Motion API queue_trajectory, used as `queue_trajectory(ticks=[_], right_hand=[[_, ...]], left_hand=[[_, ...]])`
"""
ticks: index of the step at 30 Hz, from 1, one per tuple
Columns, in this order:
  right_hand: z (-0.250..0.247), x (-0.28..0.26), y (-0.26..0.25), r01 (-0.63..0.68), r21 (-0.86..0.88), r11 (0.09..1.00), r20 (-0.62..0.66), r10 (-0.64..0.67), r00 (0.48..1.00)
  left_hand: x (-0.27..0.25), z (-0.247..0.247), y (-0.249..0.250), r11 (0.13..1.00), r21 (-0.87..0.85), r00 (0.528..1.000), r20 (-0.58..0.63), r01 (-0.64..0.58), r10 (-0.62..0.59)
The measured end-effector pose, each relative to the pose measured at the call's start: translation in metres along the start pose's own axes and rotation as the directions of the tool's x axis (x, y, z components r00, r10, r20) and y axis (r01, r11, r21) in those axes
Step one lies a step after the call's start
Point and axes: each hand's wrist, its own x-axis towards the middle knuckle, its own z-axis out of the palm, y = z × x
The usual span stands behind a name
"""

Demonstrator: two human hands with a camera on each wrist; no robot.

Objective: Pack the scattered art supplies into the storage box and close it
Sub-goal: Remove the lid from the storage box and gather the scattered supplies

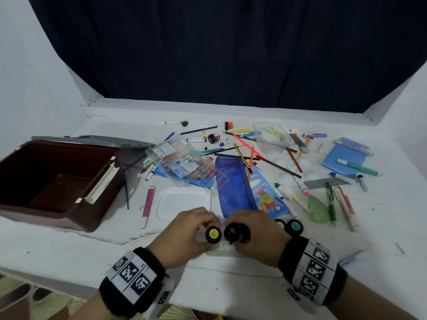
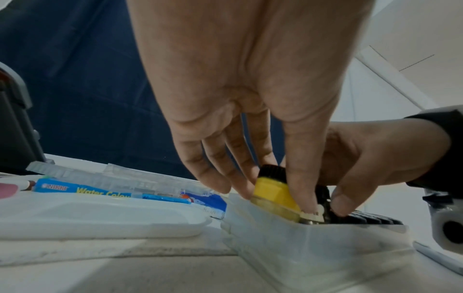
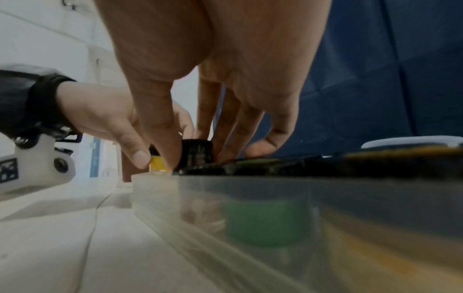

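Note:
My left hand (image 1: 203, 227) pinches a yellow paint bottle (image 1: 213, 234) with a black cap, standing at the left end of a clear plastic paint case (image 2: 313, 243). In the left wrist view the thumb and fingers wrap the yellow bottle (image 2: 275, 195). My right hand (image 1: 240, 227) grips a black-capped paint bottle (image 1: 233, 232) beside it; in the right wrist view its fingers close round that black cap (image 3: 196, 151). More capped bottles (image 1: 294, 226) sit in the case to the right. The brown storage box (image 1: 57, 181) stands open at the left, its grey lid (image 1: 92, 140) behind it.
A white case lid (image 1: 182, 202) lies just beyond my hands. A blue pencil pouch (image 1: 233, 188), a colour pen pack (image 1: 184, 167), a blue notebook (image 1: 344, 158), a clear tub (image 1: 271, 137) and several loose pens and pencils cover the white table (image 1: 69, 248).

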Motion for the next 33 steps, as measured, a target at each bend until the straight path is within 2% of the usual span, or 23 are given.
queue_trajectory(ticks=[4, 10, 14, 17, 19, 24, 28, 33], right_hand=[[0.000, 0.002, -0.002, 0.030, -0.104, 0.994, 0.102, -0.019, 0.995], [-0.009, 0.010, 0.003, 0.069, -0.118, 0.991, 0.244, -0.039, 0.969], [-0.009, 0.015, 0.004, 0.110, -0.144, 0.983, 0.282, -0.066, 0.957], [-0.008, 0.018, 0.005, 0.135, -0.204, 0.970, 0.332, -0.061, 0.941], [-0.008, 0.020, 0.004, 0.176, -0.267, 0.947, 0.368, -0.069, 0.927], [-0.011, 0.024, 0.002, 0.192, -0.305, 0.933, 0.406, -0.054, 0.912], [-0.010, 0.024, 0.002, 0.209, -0.316, 0.925, 0.398, -0.071, 0.915], [-0.014, 0.020, 0.007, 0.207, -0.202, 0.957, 0.387, -0.116, 0.915]], left_hand=[[0.002, 0.004, 0.003, 1.000, 0.009, 1.000, 0.008, 0.015, -0.015], [0.007, 0.005, 0.005, 0.993, 0.104, 0.996, 0.060, 0.061, -0.068], [0.007, 0.004, 0.010, 0.962, 0.262, 0.979, 0.166, 0.072, -0.119], [0.006, 0.006, 0.017, 0.896, 0.438, 0.979, 0.142, 0.069, -0.145], [0.006, 0.008, 0.019, 0.874, 0.473, 0.976, 0.117, 0.109, -0.185], [0.002, 0.013, 0.014, 0.865, 0.453, 0.958, 0.073, 0.216, -0.277], [-0.001, 0.012, 0.016, 0.899, 0.374, 0.960, 0.067, 0.228, -0.271], [0.001, 0.015, 0.018, 0.900, 0.349, 0.950, 0.074, 0.260, -0.303]])
